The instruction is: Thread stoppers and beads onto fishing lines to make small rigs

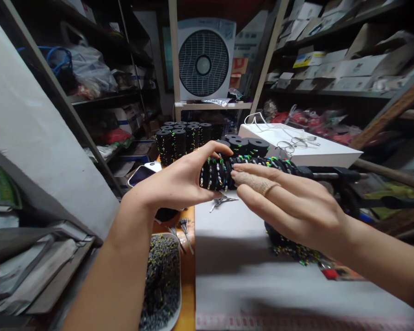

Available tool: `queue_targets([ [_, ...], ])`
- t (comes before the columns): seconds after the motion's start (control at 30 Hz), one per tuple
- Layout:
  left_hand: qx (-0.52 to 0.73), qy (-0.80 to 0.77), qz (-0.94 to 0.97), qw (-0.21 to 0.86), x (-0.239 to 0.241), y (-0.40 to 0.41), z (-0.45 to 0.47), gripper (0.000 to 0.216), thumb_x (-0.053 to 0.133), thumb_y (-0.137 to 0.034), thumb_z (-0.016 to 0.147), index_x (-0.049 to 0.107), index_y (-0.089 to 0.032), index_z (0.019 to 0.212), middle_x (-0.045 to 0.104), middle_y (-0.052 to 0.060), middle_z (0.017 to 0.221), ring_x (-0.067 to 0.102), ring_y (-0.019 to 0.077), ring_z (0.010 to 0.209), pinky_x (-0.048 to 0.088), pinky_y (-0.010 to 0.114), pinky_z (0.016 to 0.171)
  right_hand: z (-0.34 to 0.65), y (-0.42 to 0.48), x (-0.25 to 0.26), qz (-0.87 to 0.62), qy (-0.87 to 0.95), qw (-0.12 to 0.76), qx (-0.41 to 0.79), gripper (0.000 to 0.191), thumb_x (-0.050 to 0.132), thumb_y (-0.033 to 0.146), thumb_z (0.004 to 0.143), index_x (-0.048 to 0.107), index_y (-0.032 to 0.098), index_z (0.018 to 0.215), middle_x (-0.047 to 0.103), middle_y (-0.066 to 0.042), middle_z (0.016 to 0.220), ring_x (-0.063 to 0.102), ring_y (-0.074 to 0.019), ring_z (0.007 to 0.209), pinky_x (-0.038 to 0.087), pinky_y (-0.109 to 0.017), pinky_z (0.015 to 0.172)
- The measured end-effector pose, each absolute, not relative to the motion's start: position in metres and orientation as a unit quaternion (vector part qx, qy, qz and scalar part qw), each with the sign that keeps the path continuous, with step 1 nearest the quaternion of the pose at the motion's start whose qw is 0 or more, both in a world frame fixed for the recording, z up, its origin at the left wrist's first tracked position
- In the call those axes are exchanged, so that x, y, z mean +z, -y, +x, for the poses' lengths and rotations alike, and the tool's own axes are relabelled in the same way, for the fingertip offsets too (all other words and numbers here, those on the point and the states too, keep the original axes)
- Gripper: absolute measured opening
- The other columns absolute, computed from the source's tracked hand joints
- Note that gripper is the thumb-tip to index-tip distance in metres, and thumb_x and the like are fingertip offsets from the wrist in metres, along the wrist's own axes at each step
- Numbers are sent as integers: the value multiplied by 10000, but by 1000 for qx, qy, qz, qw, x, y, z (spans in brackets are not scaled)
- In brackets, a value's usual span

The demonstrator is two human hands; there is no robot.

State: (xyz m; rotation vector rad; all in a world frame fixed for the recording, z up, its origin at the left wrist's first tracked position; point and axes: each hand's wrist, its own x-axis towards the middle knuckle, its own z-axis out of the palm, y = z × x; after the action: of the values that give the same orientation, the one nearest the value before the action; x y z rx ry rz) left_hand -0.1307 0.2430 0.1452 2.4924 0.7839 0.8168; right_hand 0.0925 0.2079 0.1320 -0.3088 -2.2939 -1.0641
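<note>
A row of black foam spools [214, 174], wound with dark line and set with small green, yellow and silvery beads, lies sideways in front of me. My left hand [184, 177] is wrapped round its left end, thumb below and index finger over the top. Flat along the near side lies my right hand [290, 197], its fingers stretched out and touching the spools, with a tan wrap on one finger. To the right, the row runs onto a metal rod [324, 175] with a black fitting. A few thin metal pieces [222, 201] show just below the left hand.
Upright black spools [177, 140] stand behind. A tray [179, 276] of small dark and yellow pieces sits at lower left, near a phone [143, 173]. More beaded pieces [293, 246] lie on the white sheet [227, 276]. A white box [296, 145] and a fan [204, 64] stand beyond.
</note>
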Motion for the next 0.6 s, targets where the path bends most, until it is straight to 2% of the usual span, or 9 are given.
queue_targets([
  [0.17,293,-260,906,159,146,-244,-130,576,673,-232,796,452,-246,1328,555,54,1354,540,225,1227,440,329,1030,105,-192,132,-142,870,209,-423,279,435,39,946,625,81,1145,669,-200,1237,536,-304,1286,540,-418,1018],
  [0.27,279,-269,912,133,147,-244,-130,602,685,-259,806,455,-260,1363,561,48,1366,538,223,1236,423,341,1044,118,-172,129,-176,886,195,-383,342,440,32,935,581,67,1245,591,-178,1357,468,-297,1344,508,-445,1040],
  [0.3,273,-277,913,124,148,-244,-131,618,701,-284,801,457,-270,1369,566,44,1364,537,226,1235,419,347,1045,122,-165,125,-195,892,209,-349,332,475,38,920,590,70,1230,610,-176,1328,517,-302,1290,525,-449,1000],
  [0.37,265,-296,912,105,149,-243,-131,654,732,-348,781,463,-285,1373,572,44,1350,537,237,1224,418,360,1039,131,-153,111,-267,901,232,-250,238,523,62,899,651,113,1094,704,-142,1089,654,-254,1000,580,-391,804],
  [0.43,260,-313,910,87,150,-241,-130,682,746,-399,763,463,-286,1373,571,52,1328,528,247,1223,412,372,1040,139,-146,91,-367,901,188,-137,197,499,108,923,685,174,917,680,-75,840,644,-179,716,546,-303,594],
  [0.53,265,-313,910,64,151,-240,-128,660,753,-400,754,483,-275,1343,556,62,1298,508,250,1226,404,376,1043,149,-147,59,-476,870,105,-66,233,522,92,897,723,202,859,642,-60,813,650,-173,675,518,-282,562],
  [0.6,269,-307,911,55,151,-240,-126,615,750,-379,760,500,-265,1311,544,65,1295,502,249,1224,402,379,1043,153,-150,44,-509,853,98,-56,219,549,116,898,740,218,925,642,-62,839,672,-193,719,528,-294,597],
])
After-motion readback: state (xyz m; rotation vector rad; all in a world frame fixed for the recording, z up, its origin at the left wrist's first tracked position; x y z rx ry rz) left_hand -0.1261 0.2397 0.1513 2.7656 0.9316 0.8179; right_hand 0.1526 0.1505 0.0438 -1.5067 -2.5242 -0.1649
